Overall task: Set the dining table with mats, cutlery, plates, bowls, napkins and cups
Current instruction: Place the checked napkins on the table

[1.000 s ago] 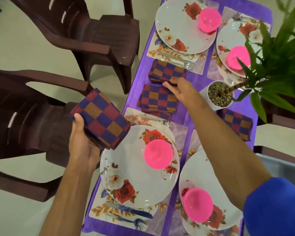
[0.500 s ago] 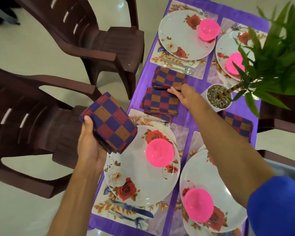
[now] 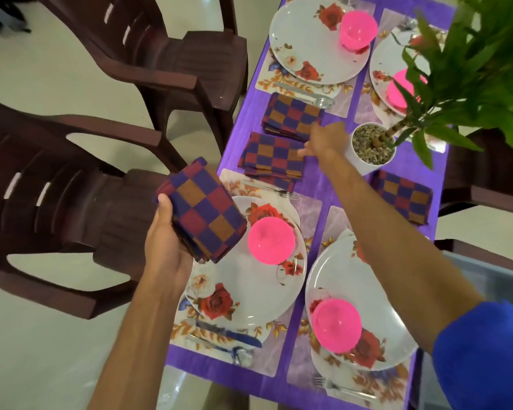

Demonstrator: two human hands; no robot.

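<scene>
Right hand (image 3: 326, 140) now drawn back from far napkin (image 3: 292, 116) to edge of near napkin (image 3: 274, 153); fingers blurred, cannot tell if touching or pinching. Both napkins lie flat on table (image 3: 332, 184), between place settings. Left hand (image 3: 168, 247) same as before: fingers gripping napkin stack (image 3: 205, 211) above near-left plate (image 3: 249, 279). Third napkin (image 3: 403, 193) by plant pot (image 3: 372, 147). Meaning: napkin laying midway (fourth place likely unserved); no cups seen. Surface: purple cloth, floral mats, pink bowls on plates. Room: brown plastic chairs (image 3: 71, 187), pale floor.
</scene>
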